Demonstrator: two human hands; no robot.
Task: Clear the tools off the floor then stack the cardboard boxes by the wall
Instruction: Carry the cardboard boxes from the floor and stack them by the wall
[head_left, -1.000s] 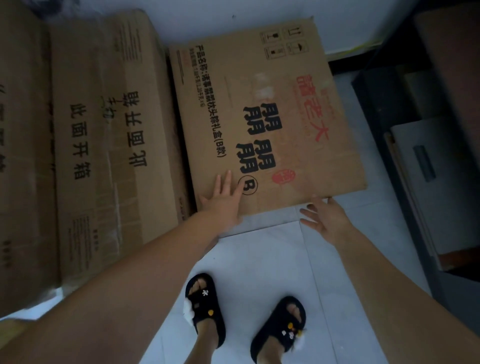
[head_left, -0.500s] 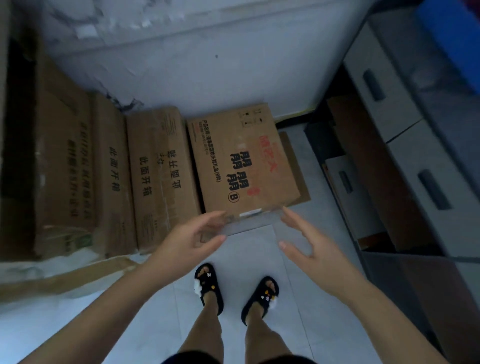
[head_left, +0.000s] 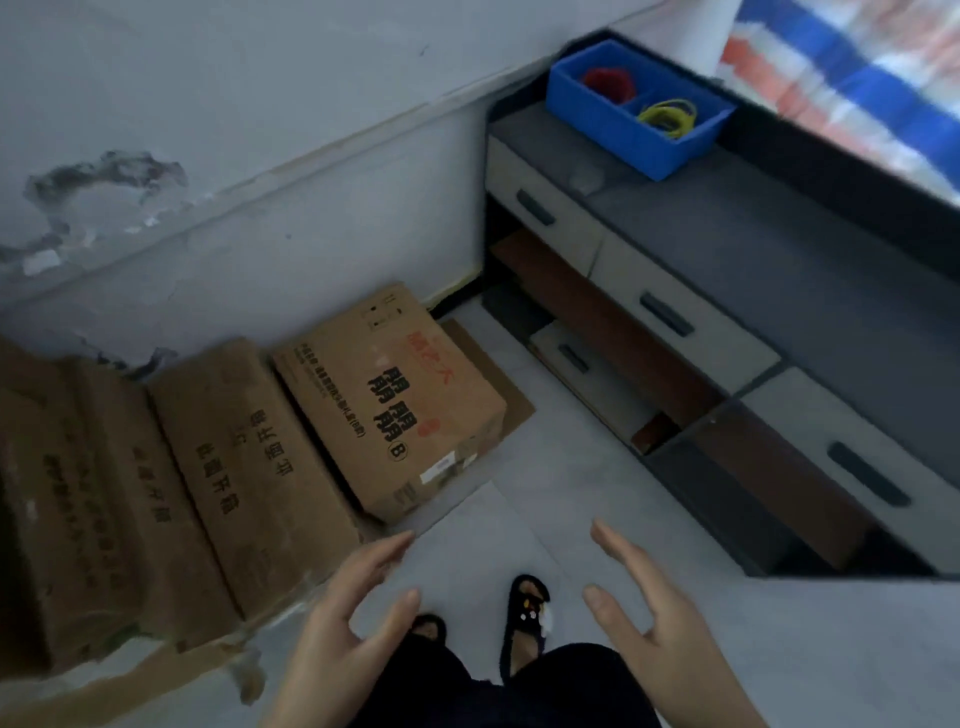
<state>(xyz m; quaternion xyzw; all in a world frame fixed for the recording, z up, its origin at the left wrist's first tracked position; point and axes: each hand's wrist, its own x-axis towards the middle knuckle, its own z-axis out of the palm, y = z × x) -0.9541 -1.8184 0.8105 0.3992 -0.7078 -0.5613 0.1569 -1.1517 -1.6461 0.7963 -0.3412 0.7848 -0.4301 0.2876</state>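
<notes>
Now that I have let go, both my left hand (head_left: 353, 618) and right hand (head_left: 649, 618) hang open, empty; the printed carton (head_left: 384, 400) sits against the wall (head_left: 260, 156).

Both hands (head_left: 649, 618) off printed box (head_left: 395, 400) — lifted, apart, empty

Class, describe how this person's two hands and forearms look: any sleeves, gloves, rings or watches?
Both the left hand and right hand are bare: no gloves and no rings visible. The parts of the forearms in view show no sleeves, and no watch or band shows at either wrist.
</notes>
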